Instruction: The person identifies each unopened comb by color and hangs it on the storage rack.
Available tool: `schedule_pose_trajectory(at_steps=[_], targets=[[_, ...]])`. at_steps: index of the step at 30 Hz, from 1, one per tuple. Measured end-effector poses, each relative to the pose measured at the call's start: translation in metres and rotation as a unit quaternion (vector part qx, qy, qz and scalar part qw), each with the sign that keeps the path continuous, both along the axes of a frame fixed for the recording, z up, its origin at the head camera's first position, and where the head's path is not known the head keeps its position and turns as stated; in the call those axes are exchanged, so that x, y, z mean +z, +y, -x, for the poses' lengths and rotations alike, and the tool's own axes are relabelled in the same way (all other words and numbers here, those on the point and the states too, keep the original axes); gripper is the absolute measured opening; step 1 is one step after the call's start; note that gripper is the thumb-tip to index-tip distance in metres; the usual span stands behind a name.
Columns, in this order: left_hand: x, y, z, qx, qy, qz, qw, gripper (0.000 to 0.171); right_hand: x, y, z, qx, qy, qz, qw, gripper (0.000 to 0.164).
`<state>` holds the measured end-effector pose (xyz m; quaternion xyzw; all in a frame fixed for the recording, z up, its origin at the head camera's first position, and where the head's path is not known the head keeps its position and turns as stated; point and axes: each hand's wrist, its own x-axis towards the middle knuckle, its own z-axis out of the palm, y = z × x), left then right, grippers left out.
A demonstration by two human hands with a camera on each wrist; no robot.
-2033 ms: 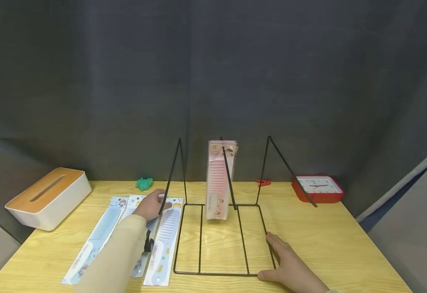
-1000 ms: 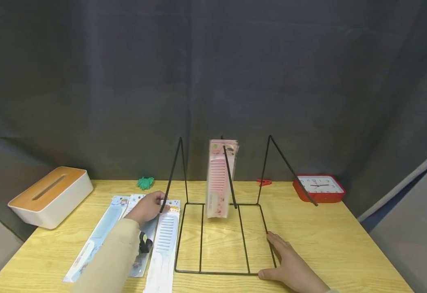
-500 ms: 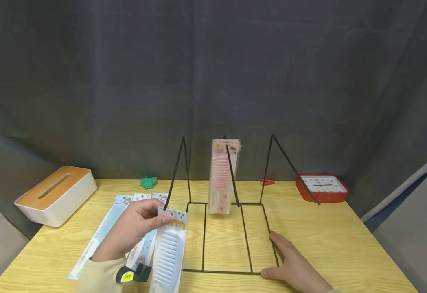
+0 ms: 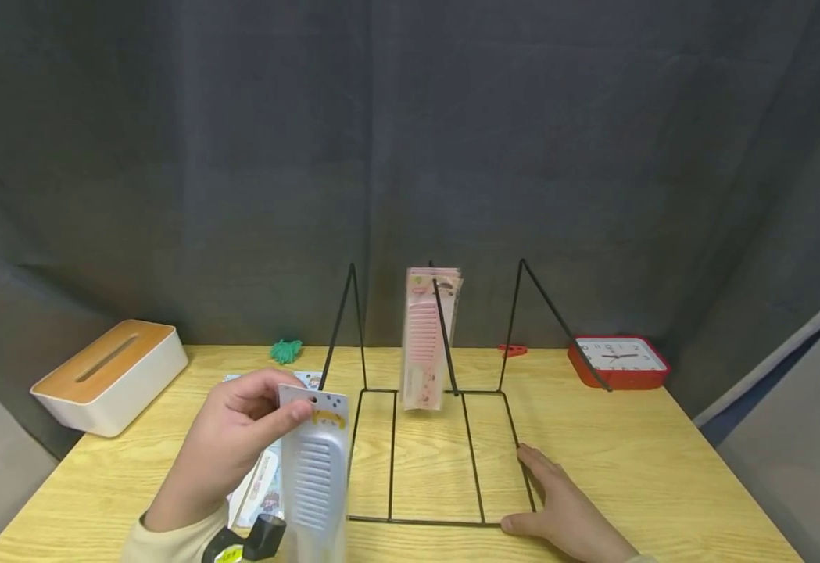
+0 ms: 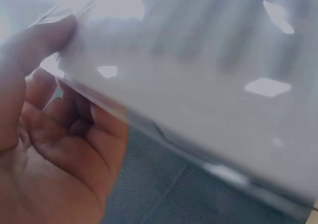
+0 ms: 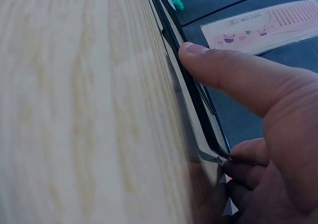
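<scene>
My left hand (image 4: 216, 446) pinches the top of a clear-packaged pale blue comb (image 4: 314, 477) between thumb and fingers. The packet hangs upright, its hang hole beside my thumb, just below the tip of the left hook (image 4: 335, 328) of a black wire rack (image 4: 471, 453). In the left wrist view the packet (image 5: 198, 70) fills most of the picture. My right hand (image 4: 564, 508) rests at the rack's front right corner, thumb at the front wire and fingers along the side wire. Pink packaged combs (image 4: 422, 336) hang on the middle hook.
More blue comb packets (image 4: 262, 489) lie on the table, partly behind my left hand. A white tissue box (image 4: 142, 383) with a wooden lid stands at the left. Along the back are a green bundle (image 4: 286, 351), a red clip (image 4: 513, 350) and a red clock (image 4: 621, 378).
My left hand has lifted the blue comb packet off the table and drawn it nearer and slightly left over the last half second. The right hand has kept its place on the rack.
</scene>
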<state>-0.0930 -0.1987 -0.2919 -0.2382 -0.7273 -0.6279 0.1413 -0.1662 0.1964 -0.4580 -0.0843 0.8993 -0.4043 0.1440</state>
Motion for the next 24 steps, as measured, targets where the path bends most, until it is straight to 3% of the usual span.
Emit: schedule_pose_trajectory(at_steps=[4, 8, 11, 18, 24], targets=[[0.000, 0.002, 0.007, 0.013, -0.014, 0.007, 0.9998, 0.016, 0.000, 0.000, 0.000, 0.000, 0.001, 0.000, 1.000, 0.114], [-0.002, 0.002, 0.026, 0.025, -0.033, 0.005, 0.9991, 0.010, -0.001, 0.001, 0.000, 0.003, 0.007, 0.005, 1.000, 0.115], [-0.002, 0.002, 0.048, 0.043, -0.051, -0.003, 0.9978, 0.003, -0.002, 0.001, 0.000, 0.004, 0.010, 0.008, 1.000, 0.114], [0.002, 0.009, 0.109, 0.113, -0.112, -0.005, 0.9872, 0.025, -0.003, 0.002, -0.001, 0.003, 0.007, 0.006, 1.000, 0.114], [0.015, 0.014, 0.147, 0.170, -0.119, 0.021, 0.9781, 0.026, -0.001, 0.002, -0.003, 0.003, 0.015, 0.008, 1.000, 0.114]])
